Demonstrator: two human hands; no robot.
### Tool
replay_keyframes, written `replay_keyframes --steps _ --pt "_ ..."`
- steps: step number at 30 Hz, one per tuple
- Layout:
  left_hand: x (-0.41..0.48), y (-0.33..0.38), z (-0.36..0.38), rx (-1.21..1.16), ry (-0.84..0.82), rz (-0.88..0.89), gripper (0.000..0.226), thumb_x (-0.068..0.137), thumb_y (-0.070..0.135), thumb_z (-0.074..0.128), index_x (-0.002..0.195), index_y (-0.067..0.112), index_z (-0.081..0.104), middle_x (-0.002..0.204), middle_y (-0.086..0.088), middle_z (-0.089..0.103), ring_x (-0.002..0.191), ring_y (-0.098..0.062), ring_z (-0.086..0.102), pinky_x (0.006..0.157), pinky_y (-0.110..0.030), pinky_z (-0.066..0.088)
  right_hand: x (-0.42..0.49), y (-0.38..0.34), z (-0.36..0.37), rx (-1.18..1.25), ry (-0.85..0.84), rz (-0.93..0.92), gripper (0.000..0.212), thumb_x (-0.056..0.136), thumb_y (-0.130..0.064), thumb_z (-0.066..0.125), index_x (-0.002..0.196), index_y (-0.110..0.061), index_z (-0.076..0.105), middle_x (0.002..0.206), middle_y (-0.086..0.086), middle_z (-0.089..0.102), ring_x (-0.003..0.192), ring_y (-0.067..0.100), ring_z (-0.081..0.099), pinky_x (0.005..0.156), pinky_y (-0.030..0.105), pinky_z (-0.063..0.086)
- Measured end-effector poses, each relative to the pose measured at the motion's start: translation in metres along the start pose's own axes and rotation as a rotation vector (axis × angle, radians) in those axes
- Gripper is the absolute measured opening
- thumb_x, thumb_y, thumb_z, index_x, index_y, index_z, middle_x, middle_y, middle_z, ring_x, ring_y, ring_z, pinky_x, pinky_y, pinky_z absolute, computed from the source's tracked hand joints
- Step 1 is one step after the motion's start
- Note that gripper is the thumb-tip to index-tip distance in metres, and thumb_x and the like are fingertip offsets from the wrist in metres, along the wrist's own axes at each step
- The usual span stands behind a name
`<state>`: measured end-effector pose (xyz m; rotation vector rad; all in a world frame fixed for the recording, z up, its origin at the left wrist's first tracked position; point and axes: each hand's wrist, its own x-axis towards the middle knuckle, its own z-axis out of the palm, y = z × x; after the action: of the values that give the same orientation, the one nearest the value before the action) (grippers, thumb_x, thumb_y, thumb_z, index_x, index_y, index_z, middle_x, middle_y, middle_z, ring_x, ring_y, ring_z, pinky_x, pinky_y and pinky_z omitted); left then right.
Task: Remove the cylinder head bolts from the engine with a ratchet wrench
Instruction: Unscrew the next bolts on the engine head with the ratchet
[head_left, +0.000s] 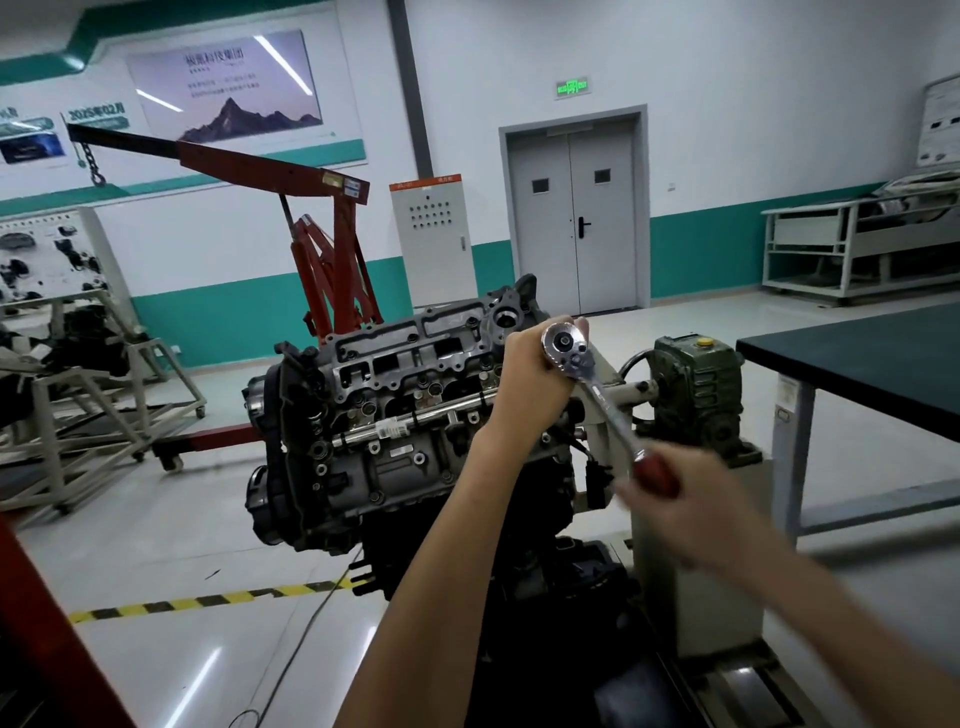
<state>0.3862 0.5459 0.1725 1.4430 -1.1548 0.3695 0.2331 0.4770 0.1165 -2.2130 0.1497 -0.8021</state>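
Observation:
The engine (363, 426) stands on a stand in the middle, its grey cylinder head (405, 353) tilted toward me. A chrome ratchet wrench (597, 389) with a red handle slants down to the right above the head's right end. My left hand (530, 379) cups the ratchet's round head from beneath. Lower right, my right hand (680, 509) is closed around the red handle and looks blurred. The socket and the bolt under the ratchet head are hidden by my left hand.
A grey-green gearbox with a hand wheel (691, 395) sits at the stand's right end. A dark-topped workbench (857, 358) is at the right. A red engine crane (322, 260) stands behind the engine, with metal racks (93, 405) at the left. Yellow-black floor tape (208, 603) runs below.

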Motion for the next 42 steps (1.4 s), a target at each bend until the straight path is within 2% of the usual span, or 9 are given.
replay_keyframes --steps 5,11,16,20,24,28,35,38,42 --pt "0.003 -0.001 0.004 0.029 0.05 0.036 0.043 0.091 0.007 0.052 0.056 0.023 0.032 0.053 0.009 0.029 0.054 -0.008 0.026 0.05 -0.032 0.025 -0.02 -0.031 0.082 0.645 -0.02 0.146 0.034 0.079 -0.006 0.059 0.059 -0.03 0.045 0.043 0.003 0.044 0.029 0.019 0.042 0.035 0.021 0.035" --pt "0.008 0.0 -0.004 0.072 -0.115 0.024 0.047 0.093 0.01 0.055 0.053 0.025 0.037 0.047 0.013 0.037 0.047 -0.003 0.031 0.049 -0.016 0.027 0.014 0.009 -0.021 -0.112 -0.076 -0.008 0.036 0.076 -0.005 0.069 0.055 -0.024 0.047 0.048 -0.006 0.048 0.038 0.004 0.041 0.04 0.01 0.036" --pt "0.006 0.0 -0.002 0.03 -0.067 0.007 0.039 0.093 0.001 0.053 0.055 0.006 0.047 0.052 0.003 0.041 0.05 -0.007 0.032 0.051 -0.025 0.029 0.04 0.007 -0.064 -0.414 -0.008 -0.162 0.039 0.072 -0.01 0.069 0.058 -0.035 0.043 0.051 -0.013 0.048 0.047 0.001 0.046 0.054 0.007 0.038" --pt "0.002 0.003 0.002 -0.085 0.094 -0.012 0.041 0.097 0.003 0.049 0.057 0.007 0.045 0.051 0.007 0.039 0.047 -0.003 0.035 0.05 -0.021 0.033 -0.001 -0.001 0.021 -0.012 0.117 -0.033 0.013 0.077 -0.01 0.067 0.071 -0.015 0.056 0.054 0.0 0.056 0.046 0.013 0.049 0.045 0.02 0.038" --pt "0.002 0.01 0.007 -0.097 0.137 -0.027 0.041 0.095 -0.002 0.048 0.058 0.014 0.04 0.043 0.015 0.04 0.043 0.004 0.035 0.048 -0.005 0.028 -0.012 -0.024 0.075 0.505 0.007 0.115 0.033 0.083 -0.008 0.059 0.064 -0.031 0.047 0.041 -0.003 0.047 0.029 0.011 0.045 0.033 0.018 0.034" --pt "0.003 0.006 -0.008 0.024 -0.039 -0.05 0.042 0.097 0.013 0.054 0.057 0.007 0.042 0.051 0.006 0.04 0.049 -0.006 0.033 0.052 -0.021 0.031 0.006 -0.002 0.028 0.043 0.004 0.057 0.029 0.076 -0.011 0.062 0.055 -0.02 0.045 0.043 -0.005 0.046 0.037 0.004 0.043 0.039 0.014 0.034" --pt "0.006 0.009 -0.012 0.079 -0.174 0.001 0.043 0.095 0.015 0.056 0.057 -0.001 0.045 0.052 -0.004 0.039 0.049 -0.01 0.029 0.05 -0.025 0.027 0.056 0.003 -0.067 -0.564 -0.106 -0.196 0.043 0.078 -0.012 0.066 0.06 -0.038 0.038 0.052 -0.014 0.048 0.048 -0.003 0.046 0.049 0.008 0.03" --pt "0.002 0.001 -0.003 -0.02 -0.027 0.032 0.047 0.098 0.018 0.051 0.056 -0.003 0.042 0.05 -0.009 0.039 0.047 -0.014 0.032 0.047 -0.033 0.026 0.029 0.006 -0.034 -0.302 -0.053 -0.104 0.032 0.082 -0.013 0.064 0.064 -0.032 0.045 0.051 -0.007 0.05 0.038 0.004 0.047 0.041 0.009 0.036" --pt "0.0 0.001 0.009 -0.115 0.088 0.009 0.043 0.096 0.022 0.051 0.055 0.016 0.037 0.051 0.004 0.033 0.05 -0.014 0.028 0.048 -0.032 0.022 -0.01 -0.014 0.049 0.4 -0.018 0.117 0.029 0.084 -0.014 0.061 0.062 -0.023 0.046 0.04 0.002 0.044 0.027 0.014 0.04 0.032 0.019 0.031"
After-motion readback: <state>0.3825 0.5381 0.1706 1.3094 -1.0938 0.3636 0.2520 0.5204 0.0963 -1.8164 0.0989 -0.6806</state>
